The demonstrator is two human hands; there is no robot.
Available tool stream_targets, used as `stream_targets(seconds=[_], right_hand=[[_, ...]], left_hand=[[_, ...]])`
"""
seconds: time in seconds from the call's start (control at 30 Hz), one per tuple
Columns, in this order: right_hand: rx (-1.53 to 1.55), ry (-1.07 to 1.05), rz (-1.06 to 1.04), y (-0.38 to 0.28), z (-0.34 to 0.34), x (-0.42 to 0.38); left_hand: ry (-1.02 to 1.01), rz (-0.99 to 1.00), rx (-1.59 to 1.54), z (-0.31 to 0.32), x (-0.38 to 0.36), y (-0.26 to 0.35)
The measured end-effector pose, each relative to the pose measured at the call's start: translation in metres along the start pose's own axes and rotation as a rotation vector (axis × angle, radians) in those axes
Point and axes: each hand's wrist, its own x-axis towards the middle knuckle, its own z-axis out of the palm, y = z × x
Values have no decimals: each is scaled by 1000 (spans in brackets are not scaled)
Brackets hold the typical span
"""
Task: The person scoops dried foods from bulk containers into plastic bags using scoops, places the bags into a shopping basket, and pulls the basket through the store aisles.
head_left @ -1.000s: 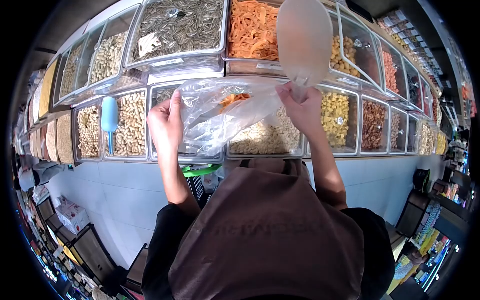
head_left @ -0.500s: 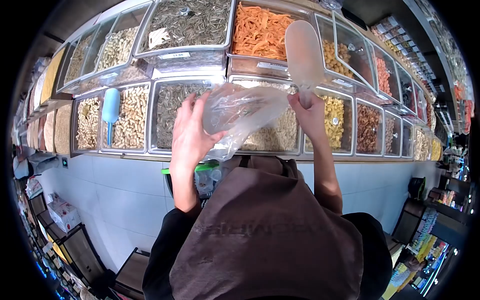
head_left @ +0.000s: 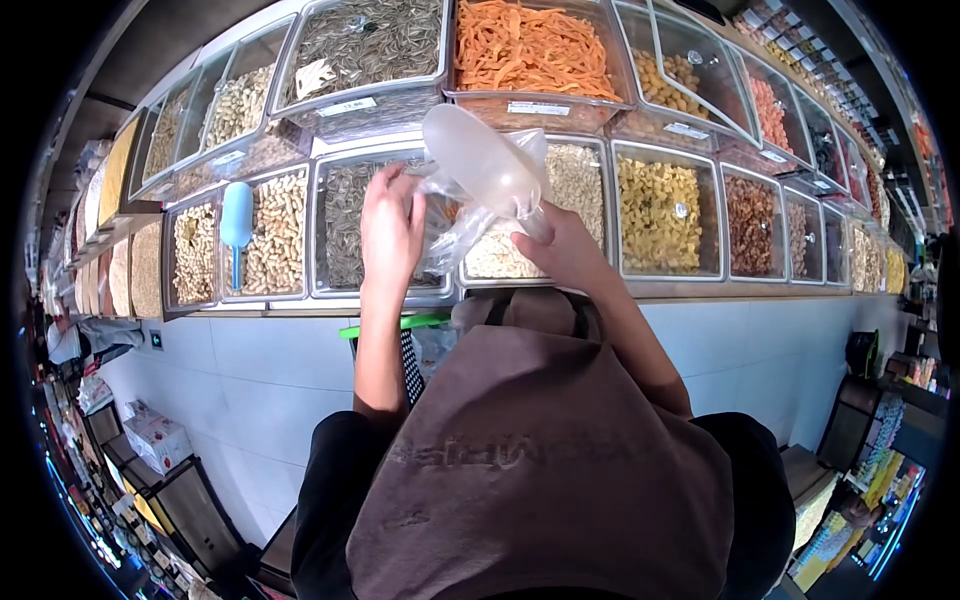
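Observation:
A clear plastic bag point(head_left: 448, 242) hangs between my hands over the lower row of bins. My left hand point(head_left: 392, 225) has its fingers curled at the bag's left edge, above the bin of dark seeds point(head_left: 343, 235). In my right hand point(head_left: 565, 245) is the handle of a translucent scoop point(head_left: 480, 160), its broad end tilted up to the left across the bag. Below the scoop and bag lies a bin of pale seeds point(head_left: 578, 185). What the bag holds, if anything, is hard to make out.
Orange strips point(head_left: 535, 50) fill an upper bin. A blue scoop point(head_left: 237, 215) rests on the peanut bin point(head_left: 275, 235) at left. Yellow pieces point(head_left: 660, 215) are in a bin at right. A green-rimmed basket point(head_left: 400, 325) is below the counter edge.
The scoop in my right hand has swung left and down, now tilted over the bag. The bag has shifted and looks more bunched. My left hand has moved slightly to the right and its fingers have drawn together.

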Motion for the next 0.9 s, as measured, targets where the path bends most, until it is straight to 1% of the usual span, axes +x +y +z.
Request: stream_targets(seconds=[0.03,0.1,0.17,0.2,0.27,0.33,0.37,0.4,0.43,0.5,0.57,0.6,0.67,0.7,0.77,0.8,0.83,0.87,0.9], right_hand=[[8,36,-8,2,-2,1],[7,72,-18,3,-9,2],[-183,122,37,1,-15,5],[-185,119,31,3,-16,4],[2,209,-23,12,-16,2],[34,232,-16,22,-16,1],[67,256,-2,26,-16,-1],[66,256,-4,23,-17,-3],[120,189,-5,20,-19,-5],[172,124,-2,10,-17,-12],[290,-36,-112,-3,-6,-16],[361,-62,-197,-2,5,-16],[430,-88,-281,-8,22,-17],[568,-159,-75,-20,24,-20],[705,-235,140,-23,24,-20],[665,-233,168,-18,21,-17],[626,-229,195,-14,19,-17],[627,-231,197,-10,14,-19],[596,-215,267,-7,8,-21]], left_hand=[[5,-2,-1,-3,5,5],[53,-157,-166,-8,14,18],[93,-165,-188,-12,21,30],[124,-185,-200,-14,23,35],[158,-205,-209,-20,25,46],[62,-372,-356,-25,28,55],[65,-371,-356,-21,28,53],[65,-355,-469,-15,28,51],[64,-338,-582,-10,29,49],[44,-353,-622,-3,29,49],[44,-310,-802,5,33,48],[41,-307,-804,5,34,50],[30,-391,-922,6,36,53],[30,-392,-923,6,37,51],[74,-471,-975,5,38,44],[78,-543,-952,-4,39,48],[76,-548,-948,-5,37,46],[123,-568,-1009,-5,36,44],[175,-586,-1070,-4,37,41]])
